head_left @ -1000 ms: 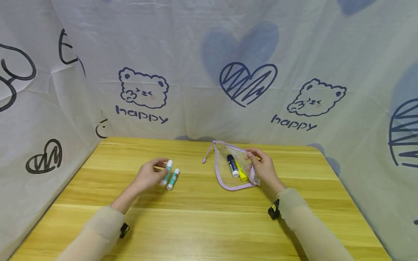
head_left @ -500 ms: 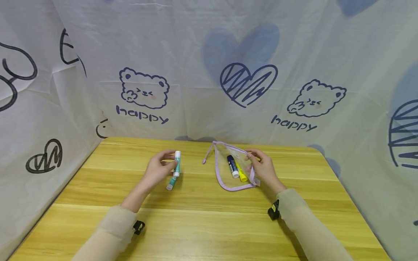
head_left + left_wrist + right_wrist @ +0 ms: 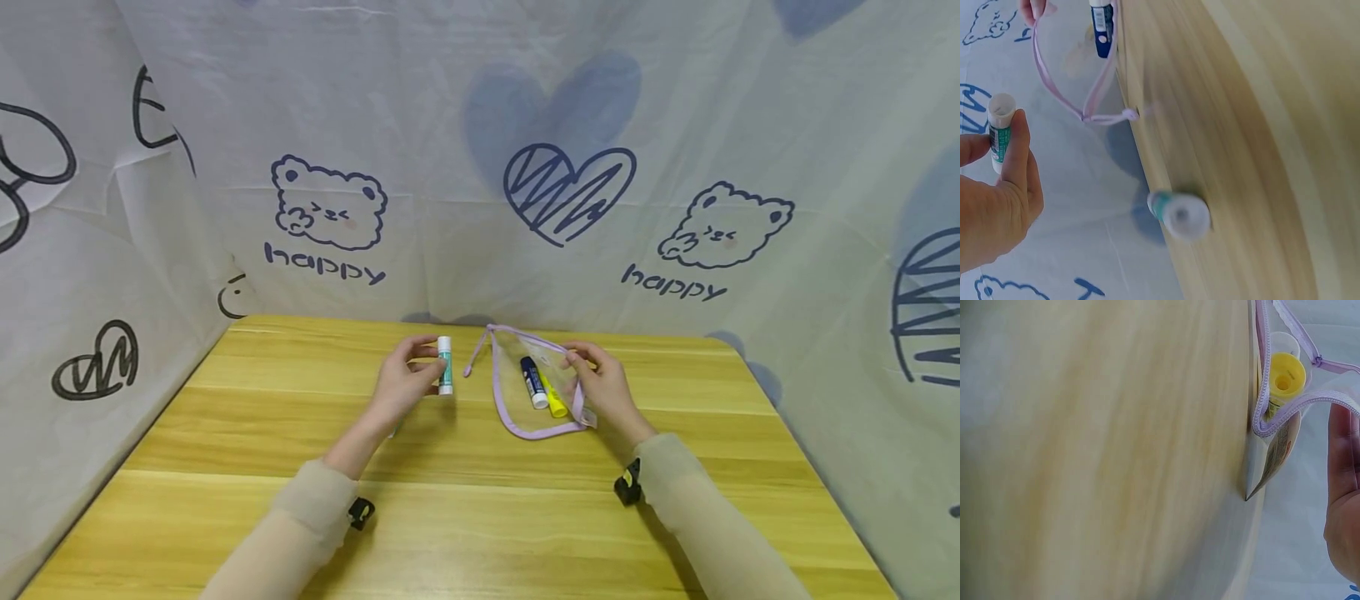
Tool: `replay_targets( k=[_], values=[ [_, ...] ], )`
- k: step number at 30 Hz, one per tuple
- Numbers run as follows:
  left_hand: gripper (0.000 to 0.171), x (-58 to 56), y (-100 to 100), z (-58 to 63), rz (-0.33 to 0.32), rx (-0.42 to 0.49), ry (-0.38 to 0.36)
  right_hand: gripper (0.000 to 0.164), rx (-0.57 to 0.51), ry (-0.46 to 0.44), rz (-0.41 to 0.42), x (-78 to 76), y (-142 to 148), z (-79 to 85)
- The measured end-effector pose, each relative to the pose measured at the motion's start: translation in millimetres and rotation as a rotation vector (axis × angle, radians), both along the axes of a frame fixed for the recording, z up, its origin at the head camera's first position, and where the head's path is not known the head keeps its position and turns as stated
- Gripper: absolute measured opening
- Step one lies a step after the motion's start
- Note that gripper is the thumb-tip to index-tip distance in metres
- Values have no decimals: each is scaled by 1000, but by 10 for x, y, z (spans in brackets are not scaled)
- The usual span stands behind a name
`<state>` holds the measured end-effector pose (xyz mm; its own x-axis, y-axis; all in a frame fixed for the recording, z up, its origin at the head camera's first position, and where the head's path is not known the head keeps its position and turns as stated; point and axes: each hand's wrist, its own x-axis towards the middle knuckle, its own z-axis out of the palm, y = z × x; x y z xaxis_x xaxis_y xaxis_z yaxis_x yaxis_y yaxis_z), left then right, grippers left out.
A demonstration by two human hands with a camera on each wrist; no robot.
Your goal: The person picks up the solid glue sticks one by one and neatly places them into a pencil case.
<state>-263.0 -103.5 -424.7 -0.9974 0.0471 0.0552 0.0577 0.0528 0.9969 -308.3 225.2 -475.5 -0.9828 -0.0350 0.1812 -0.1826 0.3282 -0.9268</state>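
The wooden table [image 3: 480, 517] is lying under everything. On it, the see-through pouch [image 3: 534, 434] is looking soft and floppy, so its purple edge should be good for pinching. The right hand [image 3: 606, 382] is pinching that edge. The left hand [image 3: 402, 382] is gripping a green glue stick [image 3: 446, 377] above the table, near the pouch. It is looking hard, light and maybe slippery, best held round its middle. A navy stick [image 3: 533, 382] and a yellow stick [image 3: 556, 402] are lying inside the pouch. Another green stick [image 3: 1183, 215] is resting on the table.
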Motion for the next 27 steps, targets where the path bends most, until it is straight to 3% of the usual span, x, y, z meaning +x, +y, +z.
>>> replay_targets(
  k=[12, 27],
  values=[
    [50, -83, 333, -16, -11, 27, 3, 25, 20, -11, -10, 6, -9, 8],
    [48, -204, 602, -149, -35, -14, -8, 25, -24, 0, -4, -1, -25, 5]
  ],
)
